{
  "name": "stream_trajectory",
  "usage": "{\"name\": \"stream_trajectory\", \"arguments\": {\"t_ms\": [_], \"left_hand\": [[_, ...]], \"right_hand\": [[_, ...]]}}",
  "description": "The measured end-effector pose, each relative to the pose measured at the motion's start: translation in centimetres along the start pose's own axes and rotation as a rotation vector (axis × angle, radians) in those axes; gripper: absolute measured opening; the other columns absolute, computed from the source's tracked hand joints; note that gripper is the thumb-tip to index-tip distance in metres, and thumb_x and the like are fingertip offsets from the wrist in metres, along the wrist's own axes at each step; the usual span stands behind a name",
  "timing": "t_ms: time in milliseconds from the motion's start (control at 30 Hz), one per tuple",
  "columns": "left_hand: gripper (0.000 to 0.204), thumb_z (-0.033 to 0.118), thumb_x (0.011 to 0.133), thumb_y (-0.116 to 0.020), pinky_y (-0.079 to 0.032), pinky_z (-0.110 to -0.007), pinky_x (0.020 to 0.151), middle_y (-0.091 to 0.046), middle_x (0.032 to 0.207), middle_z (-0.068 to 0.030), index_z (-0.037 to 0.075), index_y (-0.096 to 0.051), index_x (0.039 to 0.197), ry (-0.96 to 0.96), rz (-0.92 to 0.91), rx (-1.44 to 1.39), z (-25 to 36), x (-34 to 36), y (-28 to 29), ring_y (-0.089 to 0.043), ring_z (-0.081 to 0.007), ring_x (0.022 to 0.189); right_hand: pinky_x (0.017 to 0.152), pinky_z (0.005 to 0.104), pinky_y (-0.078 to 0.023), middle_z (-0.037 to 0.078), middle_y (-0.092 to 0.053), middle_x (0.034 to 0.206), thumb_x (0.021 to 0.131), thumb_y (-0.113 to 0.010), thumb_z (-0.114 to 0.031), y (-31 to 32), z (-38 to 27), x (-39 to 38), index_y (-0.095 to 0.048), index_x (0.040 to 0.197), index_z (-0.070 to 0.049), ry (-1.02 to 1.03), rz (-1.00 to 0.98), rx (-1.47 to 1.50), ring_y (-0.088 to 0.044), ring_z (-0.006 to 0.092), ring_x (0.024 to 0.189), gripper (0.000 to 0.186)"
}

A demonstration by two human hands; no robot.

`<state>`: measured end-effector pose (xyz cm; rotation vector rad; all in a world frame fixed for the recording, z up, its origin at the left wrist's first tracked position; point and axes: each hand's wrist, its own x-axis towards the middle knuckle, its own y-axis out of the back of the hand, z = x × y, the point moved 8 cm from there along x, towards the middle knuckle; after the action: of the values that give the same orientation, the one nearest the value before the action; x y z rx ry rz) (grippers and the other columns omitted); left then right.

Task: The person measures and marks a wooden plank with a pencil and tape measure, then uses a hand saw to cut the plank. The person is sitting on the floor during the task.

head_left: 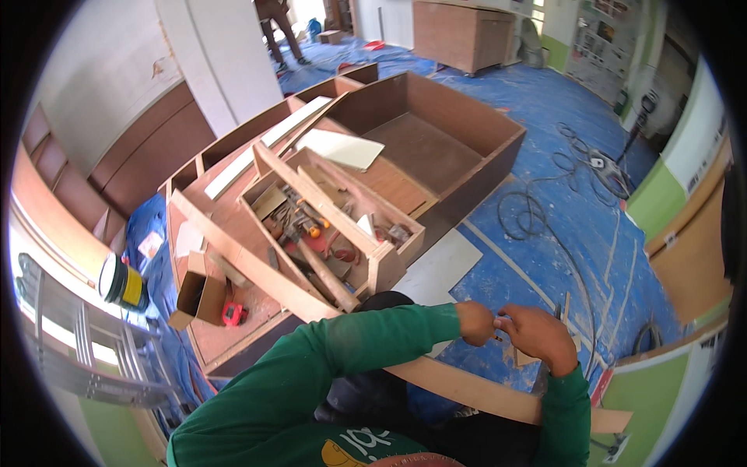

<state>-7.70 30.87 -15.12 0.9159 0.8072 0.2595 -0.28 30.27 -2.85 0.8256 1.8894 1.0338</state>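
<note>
My left hand (476,322) and my right hand (537,335) meet low at the right of centre, fingers closed around a small thin object (496,335) that I cannot make out. A long pale wooden board (467,384) lies across my lap below them, reaching toward the lower right. Just ahead stands a large brown wooden cabinet carcass (459,140) on its back, carrying an open wooden toolbox (376,268) full of hand tools, loose pale planks (257,257), white boards (338,148), a red tape measure (234,314) and a cardboard box (198,296).
Blue sheeting (572,233) covers the floor, with a white panel (432,265), coiled cables (529,210) and a floor machine (611,175). An aluminium ladder (85,358) and black bucket (117,280) are at left. A person's legs (276,31) show beside the pillar (202,62).
</note>
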Motion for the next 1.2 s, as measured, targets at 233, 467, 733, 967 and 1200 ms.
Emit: {"name": "stream_trajectory", "arguments": {"t_ms": [233, 467, 733, 967, 1200], "left_hand": [[0.035, 0.031, 0.100, -0.060, -0.055, -0.054, 0.089, -0.078, 0.109, -0.0230, 0.003, -0.078, 0.110, 0.085, -0.017, -0.084, -0.4, -2.0, 0.9, -0.073, -0.0418, 0.103], [0.038, 0.038, 0.106, -0.059, -0.054, -0.053, 0.093, -0.078, 0.110, -0.0213, 0.006, -0.079, 0.114, 0.031, -0.031, -0.027, -0.8, -1.2, 0.2, -0.072, -0.0418, 0.107], [0.026, 0.029, 0.101, -0.058, -0.059, -0.049, 0.091, -0.076, 0.098, -0.0165, 0.016, -0.080, 0.109, -0.129, 0.005, 0.215, -0.2, -1.2, -0.6, -0.075, -0.0367, 0.103], [0.034, 0.033, 0.107, -0.057, -0.057, -0.054, 0.092, -0.077, 0.106, -0.0220, 0.005, -0.075, 0.111, -0.016, 0.104, 0.022, -0.1, -2.7, 0.5, -0.073, -0.0418, 0.102], [0.034, 0.034, 0.107, -0.057, -0.057, -0.053, 0.093, -0.077, 0.109, -0.0225, 0.004, -0.074, 0.113, -0.008, 0.066, 0.036, 0.0, -3.1, 0.8, -0.073, -0.0427, 0.104]], "right_hand": [[0.089, 0.0535, -0.055, 0.020, -0.076, 0.106, 0.110, -0.056, -0.040, -0.5, -0.2, -0.5, -0.074, 0.121, -0.009, 0.030, -0.014, -0.002, -0.070, 0.0428, 0.104, 0.038], [0.084, 0.0558, -0.055, 0.021, -0.076, 0.100, 0.110, -0.055, -0.039, -0.4, -0.6, -1.0, -0.073, 0.111, -0.007, 0.078, 0.068, -0.028, -0.071, 0.0450, 0.098, 0.037], [0.086, 0.0572, -0.053, 0.023, -0.075, 0.102, 0.110, -0.054, -0.043, -0.9, 0.4, -0.5, -0.071, 0.109, -0.003, 0.080, 0.026, 0.040, -0.071, 0.0464, 0.101, 0.044], [0.085, 0.0564, -0.054, 0.022, -0.075, 0.099, 0.110, -0.055, -0.046, -0.9, 1.0, -0.8, -0.071, 0.109, -0.002, 0.043, -0.023, 0.086, -0.072, 0.0455, 0.100, 0.046], [0.082, 0.0549, -0.054, 0.022, -0.075, 0.096, 0.108, -0.057, -0.050, -0.9, 1.0, -0.6, -0.072, 0.110, -0.002, 0.038, -0.060, 0.068, -0.072, 0.0447, 0.096, 0.051]]}}
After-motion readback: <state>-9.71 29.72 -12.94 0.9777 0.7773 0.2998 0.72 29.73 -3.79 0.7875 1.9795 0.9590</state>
